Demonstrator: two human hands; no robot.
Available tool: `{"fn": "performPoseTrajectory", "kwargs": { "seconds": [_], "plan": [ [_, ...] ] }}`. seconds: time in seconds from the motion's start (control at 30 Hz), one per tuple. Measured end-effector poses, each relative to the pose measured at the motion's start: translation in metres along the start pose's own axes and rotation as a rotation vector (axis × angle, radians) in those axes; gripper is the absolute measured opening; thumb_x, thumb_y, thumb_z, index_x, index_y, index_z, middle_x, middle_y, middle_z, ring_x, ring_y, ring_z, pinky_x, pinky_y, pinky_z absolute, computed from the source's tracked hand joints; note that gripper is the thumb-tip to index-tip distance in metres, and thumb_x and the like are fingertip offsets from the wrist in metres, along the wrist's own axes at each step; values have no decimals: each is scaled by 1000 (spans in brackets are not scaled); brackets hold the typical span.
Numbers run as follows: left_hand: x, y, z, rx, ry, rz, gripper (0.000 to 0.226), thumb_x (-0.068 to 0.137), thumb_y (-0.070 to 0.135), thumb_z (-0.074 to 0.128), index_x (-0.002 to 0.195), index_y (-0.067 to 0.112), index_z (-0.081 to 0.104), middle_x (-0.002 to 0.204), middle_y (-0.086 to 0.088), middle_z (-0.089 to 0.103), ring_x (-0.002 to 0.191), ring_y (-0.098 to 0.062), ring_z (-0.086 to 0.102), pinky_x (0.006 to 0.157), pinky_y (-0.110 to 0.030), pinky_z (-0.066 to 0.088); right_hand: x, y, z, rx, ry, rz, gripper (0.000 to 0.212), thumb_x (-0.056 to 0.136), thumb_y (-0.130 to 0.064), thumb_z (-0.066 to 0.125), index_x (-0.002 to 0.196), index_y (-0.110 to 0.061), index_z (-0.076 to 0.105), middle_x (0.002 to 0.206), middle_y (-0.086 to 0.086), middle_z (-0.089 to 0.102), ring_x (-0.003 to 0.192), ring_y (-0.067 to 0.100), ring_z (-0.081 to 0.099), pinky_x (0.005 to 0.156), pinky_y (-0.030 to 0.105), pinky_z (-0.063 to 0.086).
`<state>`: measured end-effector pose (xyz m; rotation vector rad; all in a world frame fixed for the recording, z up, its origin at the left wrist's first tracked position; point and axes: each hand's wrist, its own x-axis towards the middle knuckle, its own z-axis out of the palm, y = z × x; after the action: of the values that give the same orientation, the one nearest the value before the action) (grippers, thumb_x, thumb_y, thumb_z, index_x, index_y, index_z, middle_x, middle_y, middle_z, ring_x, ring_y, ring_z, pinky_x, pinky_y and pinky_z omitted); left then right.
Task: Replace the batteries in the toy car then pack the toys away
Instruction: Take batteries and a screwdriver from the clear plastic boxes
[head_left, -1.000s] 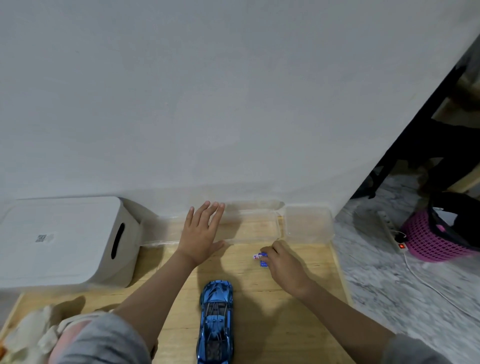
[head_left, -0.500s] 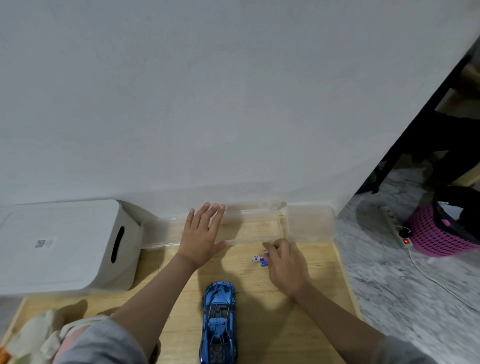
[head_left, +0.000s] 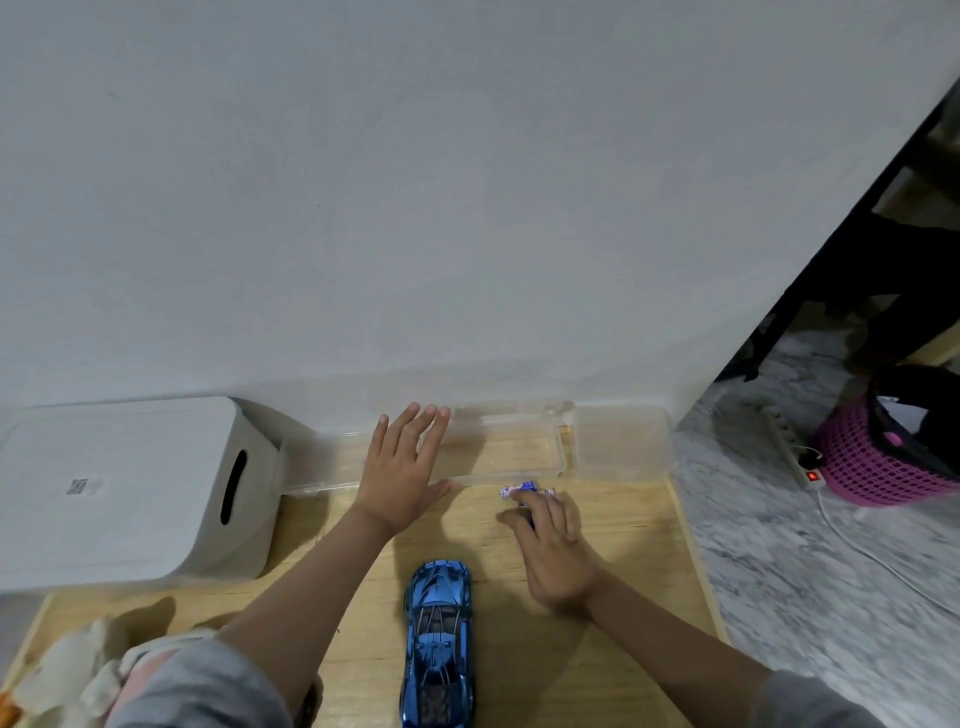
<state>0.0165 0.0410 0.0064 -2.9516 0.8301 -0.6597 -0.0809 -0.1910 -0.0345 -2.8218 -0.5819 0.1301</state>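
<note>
The person's left hand (head_left: 402, 462) lies flat with straight fingers on the long clear tray (head_left: 506, 451) that sits along the counter's (head_left: 613, 613) far edge, against the wall; it looks to be steadying it. The right hand (head_left: 553, 545) reaches toward the small blue-and-white batteries (head_left: 524, 489) lying on the wood just in front of the tray's near rim. Its fingertips (head_left: 525, 500) touch them, with at least one more half hidden under the fingers, but whether the grip has closed round a battery or only rests on it I cannot tell from here (the knuckles cover the contact).

The blue toy car (head_left: 439, 639) stands on its wheels near the counter's front edge, between the two forearms, nose pointing to the far edge, and neither hand is touching it. A second, smaller clear box (head_left: 623, 441) sits at the far right corner, and a white lidded bin (head_left: 119, 488) fills the left side.

My guess is that the battery step is in hand, with packing yet to come. Next the fingers need to pinch one small cell cleanly off the wood; it is round and may roll toward the tray. Then the car must be turned over to reach its underside, where the compartment presumably is.
</note>
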Motion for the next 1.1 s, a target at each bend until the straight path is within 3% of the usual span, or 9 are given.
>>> {"fn": "performPoseTrajectory", "kwargs": {
  "seconds": [0.2, 0.37, 0.47, 0.53, 0.63, 0.7, 0.8, 0.93, 1.1],
  "plan": [
    [-2, 2, 2, 15, 38, 10, 102, 58, 54, 82, 138, 10, 37, 131, -9, 40, 125, -30, 39, 101, -54, 39, 5, 0, -3, 37, -43, 7, 68, 75, -9, 37, 140, -19, 24, 146, 11, 18, 140, 30, 6, 116, 53, -5],
    [-6, 8, 6, 49, 47, -2, 89, 64, 51, 79, 134, 11, 41, 126, -10, 44, 121, -30, 42, 99, -53, 42, 3, 2, 2, 23, 17, 37, 58, 79, -17, 46, 135, -19, 32, 140, 15, 30, 134, 34, 23, 113, 58, 20],
    [-7, 11, 6, 79, 92, 4, 71, 74, 53, 65, 128, 11, 45, 120, -9, 45, 113, -28, 45, 99, -49, 36, 0, 0, 0, 45, 223, 74, 43, 81, -26, 47, 123, -19, 45, 123, 12, 40, 110, 31, 45, 91, 49, 48],
    [-7, 14, 4, 59, 128, 6, 64, 69, 46, 75, 117, 12, 50, 110, -9, 49, 100, -27, 47, 90, -45, 37, -1, -1, -4, 62, 451, 89, 35, 80, -24, 49, 115, -19, 48, 113, 9, 41, 92, 26, 45, 77, 38, 46],
    [-8, 21, 3, 31, 113, -8, 41, 74, 35, 72, 102, 14, 51, 102, -6, 52, 85, -25, 50, 76, -35, 35, 7, 3, -17, 41, 613, 106, 37, 80, -17, 53, 116, -15, 47, 115, 11, 40, 94, 28, 45, 82, 37, 35],
    [-9, 24, 5, 1, 39, -5, 29, 79, 28, 62, 101, 15, 49, 104, -3, 47, 81, -25, 56, 72, -34, 36, 17, 9, -29, 22, 559, 80, 45, 81, -12, 56, 125, -12, 44, 128, 12, 40, 113, 30, 45, 98, 42, 35],
    [-8, 29, 7, -33, -131, -6, 48, 60, 12, 81, 99, 15, 52, 97, -5, 57, 78, -25, 59, 66, -33, 47, 31, 16, -41, -25, 368, -30, 66, 76, -3, 69, 134, -7, 39, 141, 13, 45, 132, 28, 42, 109, 42, 37],
    [-3, 31, -3, -64, -287, -46, 51, 49, 8, 88, 91, 13, 59, 92, -8, 60, 76, -25, 59, 50, -28, 50, 41, 15, -46, -76, 186, -82, 83, 57, 3, 80, 133, -6, 49, 140, 11, 51, 130, 24, 48, 105, 31, 36],
    [-5, 29, -5, -81, -384, -36, 57, 49, 9, 89, 92, 13, 52, 96, -9, 57, 80, -26, 55, 35, -23, 43, 47, 10, -41, -102, 146, -74, 83, 35, -1, 88, 115, -8, 68, 122, 7, 65, 115, 20, 61, 96, 24, 43]
  ]
}}
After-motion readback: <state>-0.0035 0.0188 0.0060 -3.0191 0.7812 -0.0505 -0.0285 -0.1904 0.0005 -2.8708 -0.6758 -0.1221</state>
